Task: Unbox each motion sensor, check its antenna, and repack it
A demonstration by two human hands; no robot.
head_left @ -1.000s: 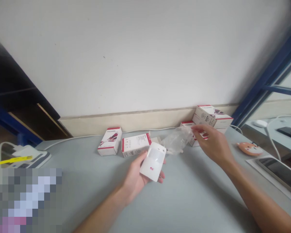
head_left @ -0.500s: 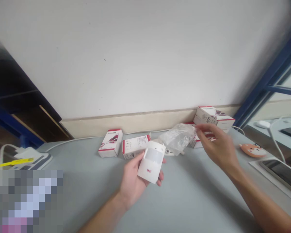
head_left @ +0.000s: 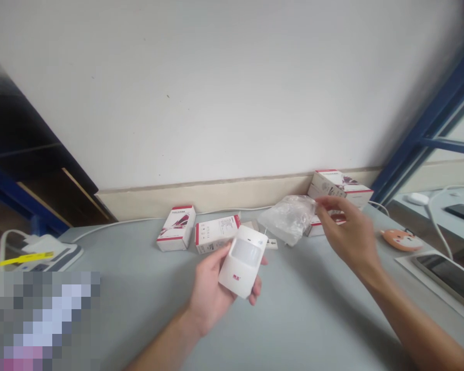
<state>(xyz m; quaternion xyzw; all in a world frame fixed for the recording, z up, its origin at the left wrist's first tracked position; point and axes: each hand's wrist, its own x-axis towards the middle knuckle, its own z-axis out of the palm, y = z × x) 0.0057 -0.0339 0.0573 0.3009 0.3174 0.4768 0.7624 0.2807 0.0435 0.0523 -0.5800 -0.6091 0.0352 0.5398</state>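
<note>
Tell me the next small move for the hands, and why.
Probably lower the plastic bag onto the table and let go. The right hand pinches its edge, while the left hand holds the white device outside the bag; freeing the right hand would likely make the device easier to handle.

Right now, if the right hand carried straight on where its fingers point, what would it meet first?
The clear plastic bag: the right hand pinches its edge, and its body lies directly ahead. Past that, probably the beige strip along the wall's base, though depth is unclear.
</note>
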